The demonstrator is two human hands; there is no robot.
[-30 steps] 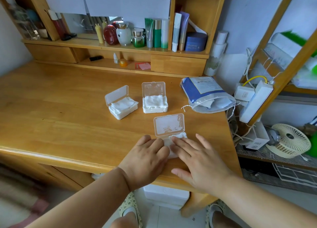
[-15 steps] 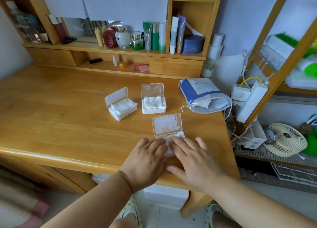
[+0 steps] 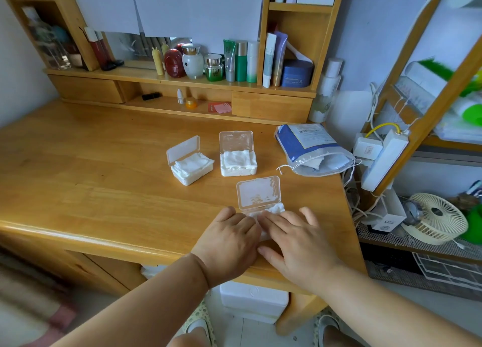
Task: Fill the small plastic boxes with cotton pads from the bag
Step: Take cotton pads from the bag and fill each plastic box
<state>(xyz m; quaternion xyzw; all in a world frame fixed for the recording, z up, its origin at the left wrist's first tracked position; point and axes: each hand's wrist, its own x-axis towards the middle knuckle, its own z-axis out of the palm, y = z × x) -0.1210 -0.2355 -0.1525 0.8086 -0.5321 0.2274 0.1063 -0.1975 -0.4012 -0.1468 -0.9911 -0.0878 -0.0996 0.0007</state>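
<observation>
Three small clear plastic boxes stand open on the wooden desk (image 3: pixel 91 179). The left box (image 3: pixel 190 164) and the middle box (image 3: pixel 237 159) are full of white cotton pads. The nearest box (image 3: pixel 259 194) has its lid up, and white pads (image 3: pixel 275 209) show in it just past my fingers. My left hand (image 3: pixel 230 239) and my right hand (image 3: pixel 297 239) lie side by side, fingers straight, pressing down on those pads and hiding most of the box. The blue and white drawstring bag (image 3: pixel 310 148) lies at the desk's right edge, mouth open toward me, pads inside.
Cosmetic bottles and jars (image 3: pixel 229 62) line the shelf at the back of the desk. To the right, past the desk edge, stand a power strip (image 3: pixel 383 159) with cables, a wooden rack and a small cream fan (image 3: pixel 435 219). A white box sits under the desk.
Both hands have stayed pressed on the pads of the nearest box. Only the camera view has shifted slightly.
</observation>
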